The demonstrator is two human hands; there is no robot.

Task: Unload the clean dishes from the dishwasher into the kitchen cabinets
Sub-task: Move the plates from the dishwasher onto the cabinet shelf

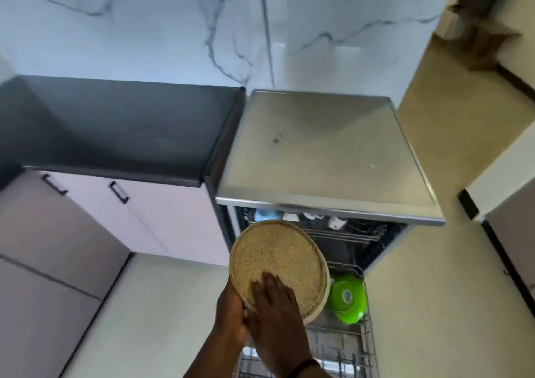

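I hold a stack of round speckled beige plates (275, 256) in front of the open dishwasher (327, 160), above its pulled-out lower rack (344, 346). My left hand (230, 311) grips the stack's near left edge from below. My right hand (273, 296) lies flat on the top plate, fingers spread over its near rim. A bright green bowl (347, 298) stands in the lower rack just right of the plates. The upper rack (341, 230) holds a pale blue item and several white pieces, partly hidden under the dishwasher's top.
A dark countertop (115, 128) runs left of the dishwasher, over pale cabinet doors with black handles (119, 192). A marble-patterned wall rises behind. Beige floor lies around the dishwasher, and a tall cabinet front fills the lower left.
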